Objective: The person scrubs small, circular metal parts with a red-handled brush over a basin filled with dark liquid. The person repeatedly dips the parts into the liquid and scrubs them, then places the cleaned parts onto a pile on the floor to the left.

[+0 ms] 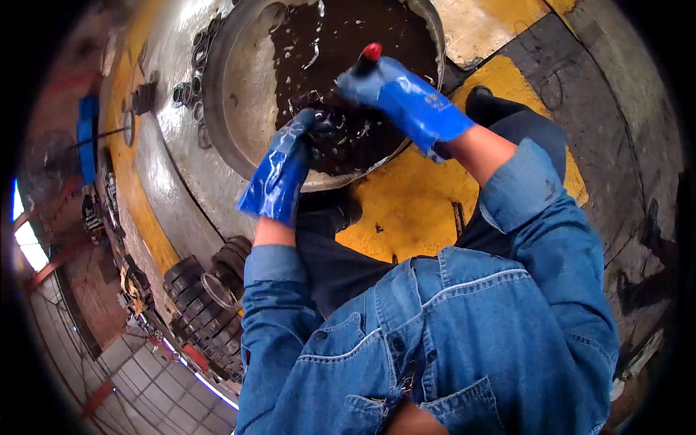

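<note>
Both hands wear wet blue rubber gloves over a large round metal basin (pixel 214 94) of dark liquid (pixel 362 25) with light foam on it. My right hand (pixel 371 83) is closed around a tool with a red end (pixel 372 51); its working end is hidden, so its kind does not show. Lower and to the left, my left hand (pixel 297 134) has its fingers curled at a dark, wet, shiny part (pixel 335 127) close to the liquid's surface. That part blends into the liquid, and its shape cannot be made out.
Small metal rings (pixel 198 87) lie along the basin's left side. Stacks of dark ring-shaped parts (pixel 199 308) stand by my left elbow. A yellow-painted floor patch (pixel 406 206) shows between my legs. At the far left is a blue object (pixel 88 138) near a blurred fan-like shape.
</note>
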